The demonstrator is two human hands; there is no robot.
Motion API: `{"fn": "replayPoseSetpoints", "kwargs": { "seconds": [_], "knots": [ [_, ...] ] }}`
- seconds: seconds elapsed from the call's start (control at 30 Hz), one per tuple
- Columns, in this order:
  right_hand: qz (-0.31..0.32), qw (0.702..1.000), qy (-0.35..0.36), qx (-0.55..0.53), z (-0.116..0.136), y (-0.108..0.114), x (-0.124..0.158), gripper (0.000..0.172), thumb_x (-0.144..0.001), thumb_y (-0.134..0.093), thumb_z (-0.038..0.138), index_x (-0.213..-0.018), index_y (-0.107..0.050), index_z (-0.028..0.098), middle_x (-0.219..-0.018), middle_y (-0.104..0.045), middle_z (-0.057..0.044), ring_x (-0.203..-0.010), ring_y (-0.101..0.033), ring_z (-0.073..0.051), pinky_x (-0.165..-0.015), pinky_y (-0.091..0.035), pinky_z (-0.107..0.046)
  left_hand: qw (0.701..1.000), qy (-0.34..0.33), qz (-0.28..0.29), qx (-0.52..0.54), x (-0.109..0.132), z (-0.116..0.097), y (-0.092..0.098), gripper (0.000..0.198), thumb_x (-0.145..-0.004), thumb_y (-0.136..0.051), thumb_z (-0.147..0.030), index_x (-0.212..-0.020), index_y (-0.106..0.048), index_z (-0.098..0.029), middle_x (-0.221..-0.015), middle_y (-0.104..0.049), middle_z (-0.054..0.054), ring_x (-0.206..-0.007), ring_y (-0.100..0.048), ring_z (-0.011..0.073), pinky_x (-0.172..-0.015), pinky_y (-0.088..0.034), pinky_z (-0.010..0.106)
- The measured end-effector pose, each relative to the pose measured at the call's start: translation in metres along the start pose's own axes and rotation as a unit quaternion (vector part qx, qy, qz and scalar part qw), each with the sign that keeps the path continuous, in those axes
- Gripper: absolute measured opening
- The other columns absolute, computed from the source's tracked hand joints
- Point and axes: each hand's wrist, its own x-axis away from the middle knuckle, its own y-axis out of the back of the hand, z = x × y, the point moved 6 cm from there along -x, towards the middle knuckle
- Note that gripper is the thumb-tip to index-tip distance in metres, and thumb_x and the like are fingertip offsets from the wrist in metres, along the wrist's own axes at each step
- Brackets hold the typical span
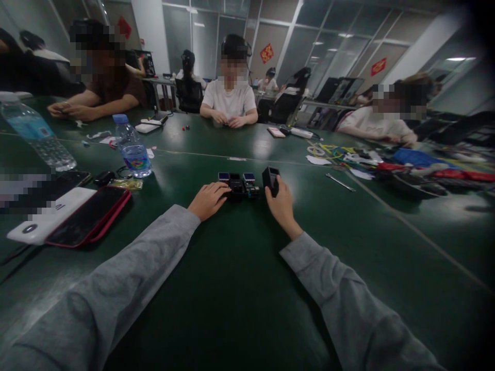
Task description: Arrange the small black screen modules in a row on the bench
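Note:
My right hand (284, 206) is wrapped around a black open-topped box (271, 181), which it holds tilted a little at the table's middle. To its left, a small assembly of black parts (236, 189) lies on the table, with two small blue panels framed in white, a left panel (224, 176) and a right panel (248, 176), along its far side. My left hand (211, 200) lies palm down with outstretched fingers, their tips touching the assembly's left side. Small grey and black pieces (253, 191) sit at the assembly's right end; their kind is too small to make out.
At left are two water bottles, a near one (133, 149) and a larger one (40, 134), plus a red-cased phone (91, 216) and a white power bank (50, 216). A wrench (340, 182) and a pile of cables (348, 157) lie right. Several people sit around the green table (240, 288).

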Motion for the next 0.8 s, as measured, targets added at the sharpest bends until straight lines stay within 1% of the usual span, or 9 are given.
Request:
{"fn": "replayPoseSetpoints", "kwargs": {
  "seconds": [0.2,0.3,0.37,0.43,0.47,0.53,0.63,0.7,0.8],
  "knots": [
    [0.051,0.998,-0.013,0.016,-0.010,-0.012,0.006,0.062,-0.091,-0.046,0.045,-0.138,-0.043,0.006,-0.124,-0.052,-0.024,-0.114,-0.053,-0.036,-0.094,-0.046,-0.054,1.000,-0.012,-0.001,-0.003,0.000,0.000,-0.001,0.033,-0.095,-0.046,-0.020,-0.128,-0.050,-0.018,-0.133,-0.054,0.009,-0.118,-0.053,0.0230,-0.097,-0.045,0.041],
    [0.045,0.998,0.011,0.045,-0.005,-0.010,0.005,0.061,-0.093,-0.044,0.046,-0.139,-0.042,0.006,-0.127,-0.049,-0.024,-0.117,-0.049,-0.036,-0.096,-0.044,-0.055,1.000,-0.017,-0.005,-0.009,0.000,0.001,-0.002,0.034,-0.094,-0.047,-0.018,-0.128,-0.050,-0.018,-0.132,-0.054,0.010,-0.117,-0.054,0.0236,-0.096,-0.046,0.042],
    [0.012,0.996,0.043,0.076,0.006,-0.002,0.005,0.059,-0.095,-0.042,0.046,-0.140,-0.041,0.009,-0.135,-0.042,-0.023,-0.126,-0.040,-0.037,-0.101,-0.039,-0.057,1.000,-0.021,-0.009,-0.009,0.000,0.001,-0.003,0.034,-0.094,-0.048,-0.018,-0.127,-0.050,-0.017,-0.131,-0.054,0.010,-0.116,-0.055,0.0239,-0.095,-0.047,0.042],
    [-0.009,0.991,0.092,0.100,0.026,0.003,0.007,0.054,-0.097,-0.039,0.044,-0.142,-0.039,0.014,-0.144,-0.034,-0.019,-0.134,-0.030,-0.035,-0.106,-0.033,-0.057,0.999,-0.029,-0.017,-0.001,0.000,0.002,-0.004,0.033,-0.093,-0.050,-0.018,-0.126,-0.050,-0.017,-0.130,-0.055,0.011,-0.115,-0.055,0.0241,-0.095,-0.048,0.043],
    [-0.004,0.987,0.121,0.106,0.038,0.003,0.009,0.051,-0.098,-0.038,0.043,-0.143,-0.038,0.017,-0.147,-0.031,-0.017,-0.137,-0.027,-0.033,-0.108,-0.031,-0.056,0.999,-0.033,-0.022,0.003,0.000,0.002,-0.004,0.033,-0.093,-0.050,-0.018,-0.126,-0.051,-0.018,-0.130,-0.055,0.011,-0.115,-0.055,0.0242,-0.095,-0.049,0.044],
    [0.028,0.977,0.180,0.110,0.062,-0.002,0.016,0.049,-0.099,-0.038,0.040,-0.144,-0.036,0.020,-0.150,-0.029,-0.013,-0.139,-0.024,-0.030,-0.111,-0.028,-0.052,0.999,-0.038,-0.030,0.012,0.000,0.003,-0.005,0.033,-0.092,-0.051,-0.019,-0.125,-0.051,-0.018,-0.129,-0.055,0.011,-0.116,-0.055,0.0246,-0.095,-0.049,0.045],
    [0.083,0.960,0.238,0.118,0.088,-0.016,0.027,0.052,-0.099,-0.043,0.039,-0.146,-0.035,0.019,-0.149,-0.031,-0.013,-0.140,-0.024,-0.030,-0.113,-0.025,-0.050,0.998,-0.043,-0.040,0.023,0.000,0.005,-0.006,0.034,-0.092,-0.052,-0.019,-0.126,-0.051,-0.018,-0.129,-0.055,0.012,-0.117,-0.055,0.0252,-0.096,-0.049,0.047],
    [0.104,0.954,0.253,0.126,0.095,-0.025,0.032,0.051,-0.098,-0.046,0.037,-0.144,-0.038,0.017,-0.146,-0.036,-0.015,-0.139,-0.025,-0.030,-0.114,-0.023,-0.049,0.997,-0.048,-0.046,0.031,0.000,0.005,-0.005,0.034,-0.092,-0.051,-0.018,-0.126,-0.051,-0.018,-0.128,-0.056,0.012,-0.119,-0.054,0.0250,-0.097,-0.049,0.048],
    [0.116,0.951,0.254,0.131,0.095,-0.034,0.033,0.047,-0.098,-0.047,0.033,-0.141,-0.042,0.015,-0.140,-0.045,-0.015,-0.138,-0.029,-0.029,-0.114,-0.022,-0.049,0.997,-0.052,-0.053,0.038,0.000,0.005,-0.004,0.033,-0.092,-0.049,-0.015,-0.125,-0.052,-0.018,-0.125,-0.057,0.011,-0.117,-0.055,0.0239,-0.099,-0.048,0.047]
  ]
}}
